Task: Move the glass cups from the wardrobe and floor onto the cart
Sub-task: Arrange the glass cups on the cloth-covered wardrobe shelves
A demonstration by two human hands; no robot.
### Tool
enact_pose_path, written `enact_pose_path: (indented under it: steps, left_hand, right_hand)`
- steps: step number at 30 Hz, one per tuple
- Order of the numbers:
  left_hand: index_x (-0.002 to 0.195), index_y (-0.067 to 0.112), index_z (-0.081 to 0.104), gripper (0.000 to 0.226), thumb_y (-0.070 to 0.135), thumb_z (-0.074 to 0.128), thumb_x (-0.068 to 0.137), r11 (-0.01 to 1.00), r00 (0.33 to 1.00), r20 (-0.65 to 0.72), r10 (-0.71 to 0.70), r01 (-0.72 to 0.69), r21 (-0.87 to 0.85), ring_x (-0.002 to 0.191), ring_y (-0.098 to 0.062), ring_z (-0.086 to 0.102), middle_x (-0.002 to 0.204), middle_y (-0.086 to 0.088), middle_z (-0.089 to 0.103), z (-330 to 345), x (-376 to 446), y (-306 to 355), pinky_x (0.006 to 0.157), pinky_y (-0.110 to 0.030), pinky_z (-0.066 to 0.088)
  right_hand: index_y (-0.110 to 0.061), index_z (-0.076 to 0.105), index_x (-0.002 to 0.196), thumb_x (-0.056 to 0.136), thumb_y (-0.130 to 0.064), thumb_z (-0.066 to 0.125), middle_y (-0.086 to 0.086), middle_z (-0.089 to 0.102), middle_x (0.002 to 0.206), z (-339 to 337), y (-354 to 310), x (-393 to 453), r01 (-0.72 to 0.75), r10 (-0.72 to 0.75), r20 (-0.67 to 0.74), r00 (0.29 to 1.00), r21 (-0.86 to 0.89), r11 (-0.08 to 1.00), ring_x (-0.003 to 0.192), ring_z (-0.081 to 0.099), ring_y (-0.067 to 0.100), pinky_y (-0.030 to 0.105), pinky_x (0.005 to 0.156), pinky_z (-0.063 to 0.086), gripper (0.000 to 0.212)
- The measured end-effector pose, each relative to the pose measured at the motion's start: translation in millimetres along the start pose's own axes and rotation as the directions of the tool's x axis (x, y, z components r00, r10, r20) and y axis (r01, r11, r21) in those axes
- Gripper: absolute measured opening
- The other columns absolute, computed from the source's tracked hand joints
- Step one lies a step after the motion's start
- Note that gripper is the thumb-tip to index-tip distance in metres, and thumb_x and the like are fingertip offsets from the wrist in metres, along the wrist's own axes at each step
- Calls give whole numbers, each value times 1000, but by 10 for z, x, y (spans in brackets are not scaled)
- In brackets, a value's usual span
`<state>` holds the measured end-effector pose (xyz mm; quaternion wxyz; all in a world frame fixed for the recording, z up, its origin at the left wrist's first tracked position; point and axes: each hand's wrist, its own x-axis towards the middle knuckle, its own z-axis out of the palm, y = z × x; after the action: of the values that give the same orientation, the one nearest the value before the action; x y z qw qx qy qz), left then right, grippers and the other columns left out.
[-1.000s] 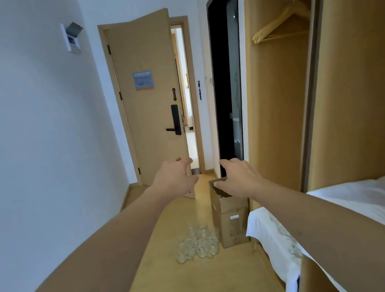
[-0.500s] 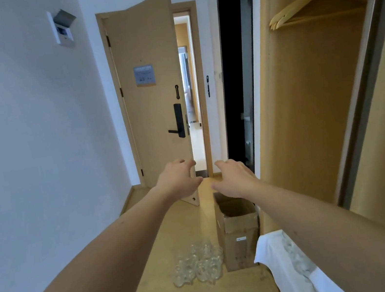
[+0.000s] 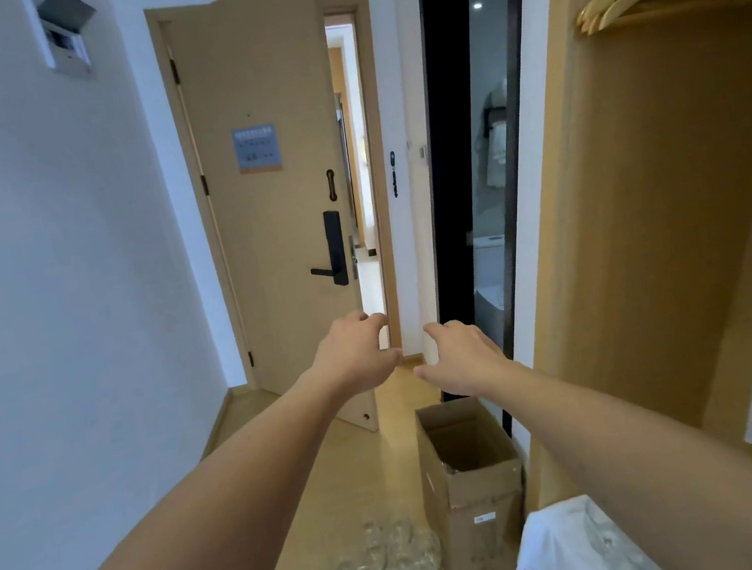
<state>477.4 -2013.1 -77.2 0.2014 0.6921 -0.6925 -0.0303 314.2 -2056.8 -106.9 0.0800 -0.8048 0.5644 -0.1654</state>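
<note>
Both hands [image 3: 356,356] [image 3: 464,354] outstretched, empty

The cardboard box [image 3: 476,493] hides its contents; possibly glass inside, unclear.

Two bare forearms in view, no sleeves showing anywhere along them, uncovered from the bottom frame edges to the wrists. Left hand [image 3: 356,356] bare: no glove, no ring, no watch or band at the wrist. Right hand [image 3: 465,359] the same, bare, no jewellery or strap seen. Fingers [image 3: 372,319] uncovered, nails too small to make out. No marks, tattoos or plasters seen on either arm. Upper arms, shoulders and any clothing out of frame, so what the person wears can't be told.
</note>
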Motion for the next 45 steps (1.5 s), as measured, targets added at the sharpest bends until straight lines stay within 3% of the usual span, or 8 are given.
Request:
enact_pose_path:
  steps: [7,12,26,30,35,39,43,45]
  left_hand:
    - [153,24,38,63,40,59,96,990,989,48,138,-140,31,142,-29,38,155,-6,40,67,1153,-598,111,-48,43]
    - [153,22,40,61,40,59,97,968,964,94,249,-246,-41,140,-30,40,154,-7,41,248,1814,-730,110,-46,43]
    - [149,26,44,58,39,64,96,888,861,227,455,-422,-179,137,-27,44,151,-3,46,1658,2797,37,112,-44,43]
    - [150,26,43,58,41,61,97,858,806,296,513,-486,-164,141,-27,42,154,-2,44,2120,2970,438,112,-42,40]
    - [150,22,43,60,41,60,96,796,680,435,589,-582,-167,138,-28,42,151,-6,45,2702,3147,926,110,-42,42]
    - [150,23,44,59,41,59,96,756,603,500,621,-630,-179,133,-29,47,148,-6,48,3097,3195,1230,105,-40,45]
    - [150,20,44,60,39,59,96,695,490,563,665,-682,-227,131,-30,50,146,-8,48,3414,3198,1416,106,-39,46]
    - [150,18,44,60,38,59,95,668,440,584,682,-699,-254,129,-31,51,144,-10,49,3555,3196,1481,104,-35,45]
  right_hand:
    - [-22,31,156,96,-47,64,8,41,154,220,-67,942,-141,141,2,990,-2,990,140,41,32,47,110,45,73]
    - [-21,32,156,95,-46,64,9,44,152,301,92,1369,-240,240,-9,971,1,971,137,44,32,46,109,46,73]
    - [-21,35,154,93,-50,63,8,45,153,569,1570,1502,-598,599,29,800,-32,801,135,48,33,43,103,48,73]
    - [-24,41,151,90,-47,65,6,50,148,678,2093,1501,-668,669,-6,744,34,743,130,52,30,34,89,48,70]
    - [-25,55,138,87,-49,64,3,61,131,878,2674,1423,-751,754,33,657,121,649,116,60,26,29,75,43,58]
    - [-24,59,133,89,-52,63,4,67,122,993,3020,1318,-794,794,76,604,148,590,109,64,26,32,84,54,52]
    - [-23,56,137,91,-49,63,4,63,129,1116,3252,1118,-860,864,63,499,159,485,120,59,29,31,83,47,53]
    - [-24,49,145,92,-48,62,5,54,143,1172,3321,1022,-886,891,58,450,148,438,130,52,30,34,98,47,60]
